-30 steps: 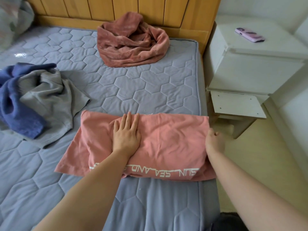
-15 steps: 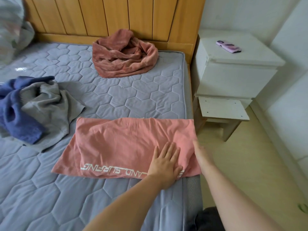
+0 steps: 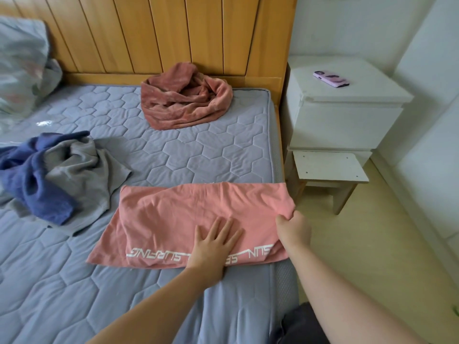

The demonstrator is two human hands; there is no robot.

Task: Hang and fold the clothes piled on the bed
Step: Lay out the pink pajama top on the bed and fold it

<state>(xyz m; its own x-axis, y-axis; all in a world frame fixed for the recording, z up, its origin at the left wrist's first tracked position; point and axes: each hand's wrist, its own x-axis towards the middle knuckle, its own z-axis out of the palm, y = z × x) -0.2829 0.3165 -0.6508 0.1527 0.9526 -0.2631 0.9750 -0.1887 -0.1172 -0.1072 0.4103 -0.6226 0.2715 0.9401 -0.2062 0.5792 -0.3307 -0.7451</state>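
A pink T-shirt (image 3: 178,214) with white lettering lies folded into a long strip near the right edge of the grey quilted mattress (image 3: 198,150). My left hand (image 3: 213,247) presses flat on the strip's near right part, fingers straight. My right hand (image 3: 293,227) pinches the shirt's right end at the mattress edge. A grey garment (image 3: 82,175) and a blue one (image 3: 32,175) lie crumpled together at the left. A dusty-red plush garment (image 3: 183,105) sits bunched against the wooden headboard (image 3: 173,33).
A white nightstand (image 3: 340,112) with a pink phone (image 3: 330,79) on top stands right of the bed, a small white stool (image 3: 327,170) in front of it. A floral duvet (image 3: 22,68) is heaped at the far left. Pale floor runs along the right.
My left hand slid from the shirt's middle to its right part. My right hand went from resting at the shirt's right edge to pinching its right end. The view tilted up.
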